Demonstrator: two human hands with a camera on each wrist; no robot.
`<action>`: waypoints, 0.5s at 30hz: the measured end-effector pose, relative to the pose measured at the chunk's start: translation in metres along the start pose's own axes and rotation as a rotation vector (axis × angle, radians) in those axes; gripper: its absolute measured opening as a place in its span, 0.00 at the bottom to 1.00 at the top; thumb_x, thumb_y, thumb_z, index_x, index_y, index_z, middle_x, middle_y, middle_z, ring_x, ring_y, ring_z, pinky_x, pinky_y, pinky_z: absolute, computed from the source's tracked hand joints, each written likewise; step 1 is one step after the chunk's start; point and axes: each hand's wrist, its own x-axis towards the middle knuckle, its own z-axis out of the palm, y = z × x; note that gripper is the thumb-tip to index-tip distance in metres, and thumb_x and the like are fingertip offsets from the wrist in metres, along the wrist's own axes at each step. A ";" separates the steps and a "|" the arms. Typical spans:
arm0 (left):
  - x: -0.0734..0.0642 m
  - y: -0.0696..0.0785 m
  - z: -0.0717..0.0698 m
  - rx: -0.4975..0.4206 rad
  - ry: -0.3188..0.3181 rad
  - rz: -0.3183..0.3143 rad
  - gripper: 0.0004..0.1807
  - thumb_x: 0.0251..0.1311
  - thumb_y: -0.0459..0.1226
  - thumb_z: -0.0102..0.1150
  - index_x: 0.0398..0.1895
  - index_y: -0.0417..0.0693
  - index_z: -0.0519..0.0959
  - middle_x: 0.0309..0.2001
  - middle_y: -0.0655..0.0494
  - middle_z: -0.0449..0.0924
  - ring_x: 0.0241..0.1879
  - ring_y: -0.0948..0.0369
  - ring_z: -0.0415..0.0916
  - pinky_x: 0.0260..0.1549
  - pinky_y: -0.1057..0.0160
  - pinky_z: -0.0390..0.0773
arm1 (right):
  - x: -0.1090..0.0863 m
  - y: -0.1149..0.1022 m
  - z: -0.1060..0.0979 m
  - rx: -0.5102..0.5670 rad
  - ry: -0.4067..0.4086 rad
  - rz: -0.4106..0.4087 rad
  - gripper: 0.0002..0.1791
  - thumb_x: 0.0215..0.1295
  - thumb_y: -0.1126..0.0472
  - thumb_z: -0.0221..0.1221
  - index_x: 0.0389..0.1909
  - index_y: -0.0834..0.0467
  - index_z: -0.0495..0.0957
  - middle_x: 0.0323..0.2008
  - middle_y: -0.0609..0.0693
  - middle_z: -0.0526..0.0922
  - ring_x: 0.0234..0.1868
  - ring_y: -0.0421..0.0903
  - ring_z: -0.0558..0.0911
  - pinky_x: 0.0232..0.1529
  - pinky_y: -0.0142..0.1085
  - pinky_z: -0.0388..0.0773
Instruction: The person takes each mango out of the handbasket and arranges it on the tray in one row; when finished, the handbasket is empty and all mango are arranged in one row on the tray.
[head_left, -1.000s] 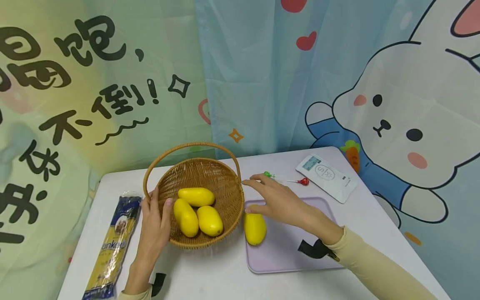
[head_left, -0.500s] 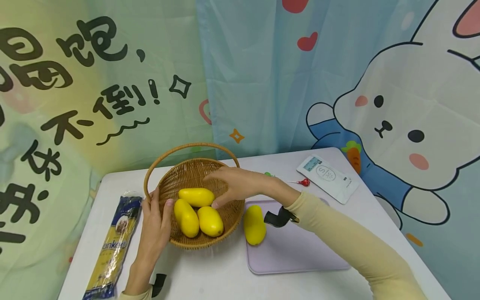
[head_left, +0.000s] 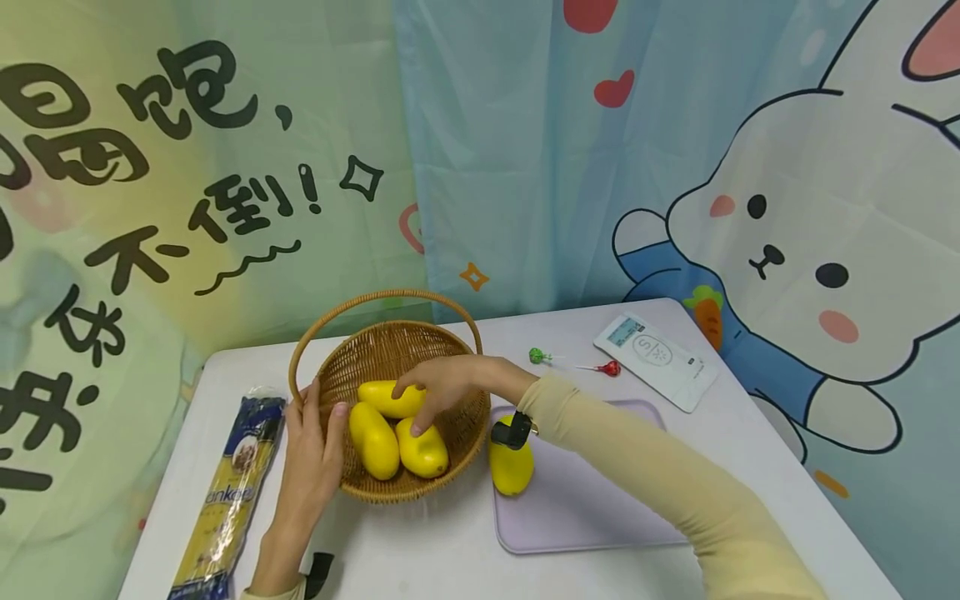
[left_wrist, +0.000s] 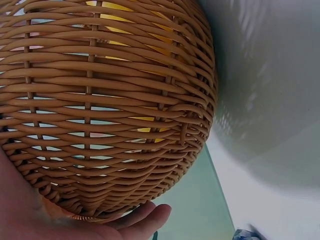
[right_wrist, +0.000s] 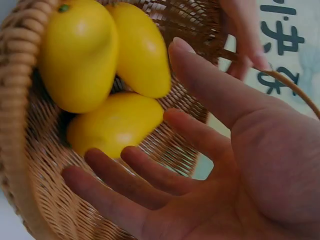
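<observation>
A wicker basket [head_left: 390, 346] with an arched handle stands tilted on the table, its mouth facing me. Inside lie three yellow mangoes: a left one [head_left: 372, 442], a right one [head_left: 424, 452] and a back one [head_left: 381, 400]. My left hand [head_left: 307, 462] grips the basket's left side near the handle's foot. In the left wrist view its fingers curve against the wickerwork [left_wrist: 100, 110]. My right hand [head_left: 450, 385] reaches over the right rim, fingers spread above the mangoes. The right wrist view shows a gap between its palm and the fruit. Another mango [head_left: 512, 471] lies on the lilac tray [head_left: 592, 521].
A long pack of noodles [head_left: 228, 492] lies left of the basket. Behind the tray are a green lollipop [head_left: 537, 356], a red lollipop [head_left: 611, 368] and a white pouch [head_left: 656, 358]. A printed curtain [head_left: 495, 167] hangs behind the table.
My right hand has moved left from beside the basket's right rim to over the mangoes inside. My left hand keeps its place on the basket. The mangoes have not visibly shifted.
</observation>
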 end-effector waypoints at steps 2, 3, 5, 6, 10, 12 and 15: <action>0.000 0.000 0.000 0.003 0.003 0.001 0.38 0.80 0.52 0.40 0.82 0.45 0.46 0.78 0.36 0.47 0.74 0.36 0.55 0.69 0.30 0.60 | 0.004 0.001 0.005 -0.007 -0.024 0.015 0.39 0.63 0.45 0.69 0.73 0.47 0.69 0.76 0.49 0.65 0.75 0.51 0.66 0.73 0.47 0.67; 0.000 0.000 0.000 0.003 0.004 0.002 0.38 0.80 0.52 0.40 0.82 0.45 0.46 0.78 0.36 0.47 0.75 0.36 0.55 0.69 0.30 0.60 | 0.006 0.002 0.006 -0.015 -0.034 0.019 0.39 0.62 0.44 0.69 0.73 0.47 0.69 0.76 0.50 0.65 0.75 0.50 0.66 0.73 0.46 0.66; 0.000 0.000 0.000 0.003 0.006 0.004 0.38 0.80 0.52 0.40 0.82 0.45 0.46 0.78 0.36 0.47 0.75 0.36 0.55 0.68 0.30 0.60 | 0.009 0.003 0.009 -0.028 -0.053 0.024 0.40 0.61 0.44 0.70 0.73 0.48 0.68 0.76 0.50 0.65 0.76 0.50 0.65 0.74 0.46 0.65; 0.000 0.000 0.000 0.003 0.006 0.005 0.38 0.80 0.52 0.40 0.82 0.44 0.46 0.78 0.36 0.47 0.74 0.36 0.55 0.68 0.30 0.60 | 0.011 0.003 0.010 -0.039 -0.061 0.023 0.41 0.61 0.44 0.70 0.74 0.48 0.68 0.76 0.50 0.64 0.76 0.49 0.64 0.75 0.46 0.64; 0.000 0.000 0.000 -0.001 0.006 0.005 0.38 0.80 0.52 0.40 0.82 0.43 0.47 0.77 0.36 0.47 0.74 0.36 0.55 0.68 0.30 0.60 | 0.017 0.002 0.013 -0.051 -0.091 0.031 0.42 0.60 0.42 0.70 0.74 0.47 0.68 0.76 0.50 0.64 0.75 0.48 0.65 0.72 0.45 0.68; 0.000 0.000 0.000 -0.002 0.006 0.005 0.38 0.80 0.52 0.40 0.82 0.43 0.47 0.77 0.36 0.47 0.75 0.36 0.54 0.68 0.30 0.60 | 0.019 0.001 0.015 -0.024 -0.112 0.059 0.42 0.59 0.42 0.71 0.74 0.45 0.68 0.76 0.49 0.63 0.71 0.48 0.70 0.66 0.45 0.75; 0.000 0.000 0.000 -0.006 0.006 0.007 0.37 0.80 0.52 0.41 0.82 0.44 0.47 0.78 0.36 0.47 0.75 0.36 0.54 0.68 0.30 0.60 | 0.020 -0.001 0.018 0.022 -0.132 0.104 0.42 0.58 0.43 0.72 0.73 0.43 0.68 0.77 0.48 0.62 0.65 0.46 0.72 0.56 0.45 0.82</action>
